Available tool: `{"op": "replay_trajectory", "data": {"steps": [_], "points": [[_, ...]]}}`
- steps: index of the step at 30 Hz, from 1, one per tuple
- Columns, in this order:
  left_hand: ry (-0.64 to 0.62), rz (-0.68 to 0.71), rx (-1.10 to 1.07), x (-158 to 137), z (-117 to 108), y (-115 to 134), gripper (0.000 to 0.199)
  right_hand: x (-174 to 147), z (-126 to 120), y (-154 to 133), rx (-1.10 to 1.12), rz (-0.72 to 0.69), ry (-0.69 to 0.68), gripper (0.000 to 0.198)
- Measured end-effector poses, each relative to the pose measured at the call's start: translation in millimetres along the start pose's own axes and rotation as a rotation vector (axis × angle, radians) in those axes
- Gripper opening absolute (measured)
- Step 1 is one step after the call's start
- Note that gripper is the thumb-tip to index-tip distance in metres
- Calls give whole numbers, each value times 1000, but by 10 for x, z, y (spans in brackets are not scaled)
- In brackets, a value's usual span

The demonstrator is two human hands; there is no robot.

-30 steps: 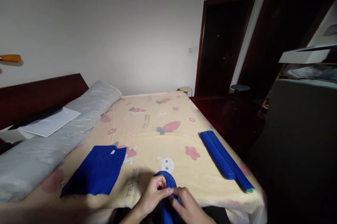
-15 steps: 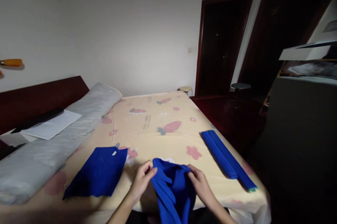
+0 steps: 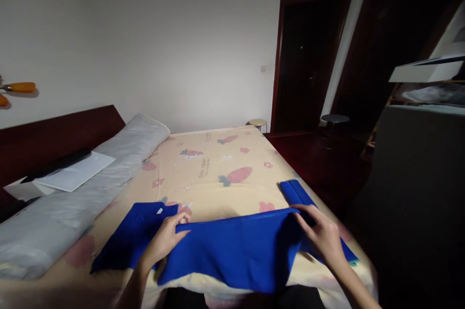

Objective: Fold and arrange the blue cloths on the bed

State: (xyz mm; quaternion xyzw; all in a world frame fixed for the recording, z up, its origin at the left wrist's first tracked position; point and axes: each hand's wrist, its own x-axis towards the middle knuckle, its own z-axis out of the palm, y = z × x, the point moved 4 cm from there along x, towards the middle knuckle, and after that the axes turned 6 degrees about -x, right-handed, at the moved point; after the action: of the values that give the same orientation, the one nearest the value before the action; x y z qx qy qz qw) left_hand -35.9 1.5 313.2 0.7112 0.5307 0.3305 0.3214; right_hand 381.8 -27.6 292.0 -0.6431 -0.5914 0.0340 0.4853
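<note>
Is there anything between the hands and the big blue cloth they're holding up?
No. The left hand and right hand each pinch the top edge of the blue cloth directly. A folded blue cloth lies behind the left side, and a rolled one behind the right.

Home bedrm, bed [image 3: 218,168] w/ cartoon sheet, headboard [image 3: 54,130], dark doors [image 3: 308,57]
</note>
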Motion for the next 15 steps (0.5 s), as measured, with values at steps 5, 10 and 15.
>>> {"op": "replay_trajectory", "data": {"steps": [5, 10, 15], "points": [[140, -42, -5, 61, -385, -394, 20, 73, -256, 197, -86, 90, 137, 50], [86, -144, -31, 146, -358, -914, 29, 81, -199, 440, -150, 171, 64, 51], [-46, -218, 27, 130, -174, -1227, 36, 14, 187, 909, -234, 161, -341, 33]]}}
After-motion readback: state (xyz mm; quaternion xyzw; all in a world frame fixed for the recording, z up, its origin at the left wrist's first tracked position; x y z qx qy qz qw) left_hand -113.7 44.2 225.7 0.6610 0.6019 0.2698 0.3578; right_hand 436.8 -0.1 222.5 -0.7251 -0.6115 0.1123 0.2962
